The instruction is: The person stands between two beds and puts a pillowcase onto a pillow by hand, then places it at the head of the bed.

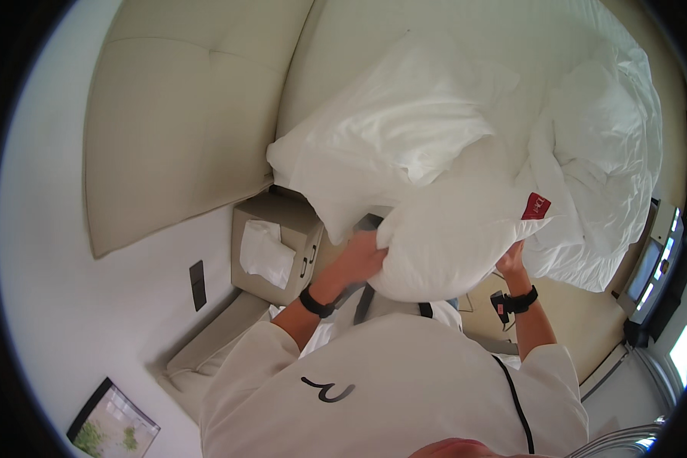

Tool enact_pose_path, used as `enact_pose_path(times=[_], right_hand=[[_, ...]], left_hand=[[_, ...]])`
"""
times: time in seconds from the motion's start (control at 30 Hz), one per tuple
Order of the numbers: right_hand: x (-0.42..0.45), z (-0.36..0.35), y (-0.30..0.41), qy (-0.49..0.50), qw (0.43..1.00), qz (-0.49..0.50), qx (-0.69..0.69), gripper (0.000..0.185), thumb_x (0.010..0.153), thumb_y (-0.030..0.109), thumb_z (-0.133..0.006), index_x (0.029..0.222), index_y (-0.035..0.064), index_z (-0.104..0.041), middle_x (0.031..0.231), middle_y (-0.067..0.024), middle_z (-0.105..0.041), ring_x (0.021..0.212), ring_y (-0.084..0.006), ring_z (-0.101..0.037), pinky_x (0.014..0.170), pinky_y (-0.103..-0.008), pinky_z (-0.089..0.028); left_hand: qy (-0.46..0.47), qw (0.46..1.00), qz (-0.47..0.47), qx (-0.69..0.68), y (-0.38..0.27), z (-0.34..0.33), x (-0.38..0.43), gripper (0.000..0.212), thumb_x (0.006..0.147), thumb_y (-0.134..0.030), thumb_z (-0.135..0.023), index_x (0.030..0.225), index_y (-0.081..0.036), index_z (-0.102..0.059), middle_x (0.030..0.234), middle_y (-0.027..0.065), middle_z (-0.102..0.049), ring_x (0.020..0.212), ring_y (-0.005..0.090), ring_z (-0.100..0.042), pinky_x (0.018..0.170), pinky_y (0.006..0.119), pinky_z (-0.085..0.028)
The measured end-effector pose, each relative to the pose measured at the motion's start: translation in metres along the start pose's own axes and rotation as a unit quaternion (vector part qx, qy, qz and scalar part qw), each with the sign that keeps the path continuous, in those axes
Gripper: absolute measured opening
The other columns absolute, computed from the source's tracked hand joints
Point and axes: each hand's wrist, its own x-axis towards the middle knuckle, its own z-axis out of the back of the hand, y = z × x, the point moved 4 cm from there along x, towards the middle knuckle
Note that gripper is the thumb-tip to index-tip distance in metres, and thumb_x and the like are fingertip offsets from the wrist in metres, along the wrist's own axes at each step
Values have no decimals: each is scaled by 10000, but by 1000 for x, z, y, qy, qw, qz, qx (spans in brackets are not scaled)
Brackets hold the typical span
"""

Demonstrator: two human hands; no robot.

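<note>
A plump white pillow (441, 240) is held up in front of my body, between both hands. My left hand (363, 255) pinches its near left corner, with the fingertips partly hidden in the fabric. At the opposite corner, below a red tag with writing (536, 206), my right hand (512, 259) grips the edge; most of its fingers are behind the pillow. Beyond it a second white pillow or pillowcase (389, 120) lies rumpled on the bed (481, 28), near the headboard. Black bands circle both wrists.
Left of the bed rises a padded beige headboard (189, 131). Beside it stands a nightstand (252, 209) with a white cloth or paper (266, 252) on top. A bunched white duvet (601, 143) covers the bed's right side. A wall switch plate (197, 285) and a framed picture (114, 421) are at left.
</note>
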Motion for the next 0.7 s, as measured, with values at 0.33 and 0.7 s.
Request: enact_pose_path(times=[0.33,0.7], right_hand=[[55,-131,-4,74,979,-133,-135,242,786,106,-664,1014,31,-702,888,-206,-724,811,-432,-689,719,-471,-553],[80,-113,109,46,939,-341,-7,303,954,72,-614,1234,-37,-650,1138,-100,-735,1027,-162,-673,896,-345,-543]], left_hand=[[-58,977,37,-203,159,21,-34,345,933,-107,-681,1260,-5,-639,1189,146,-715,1098,243,-683,946,392,-542],[-106,983,105,-106,-10,138,-20,173,1014,-131,-608,1065,24,-664,924,123,-711,834,196,-636,772,359,-512]])
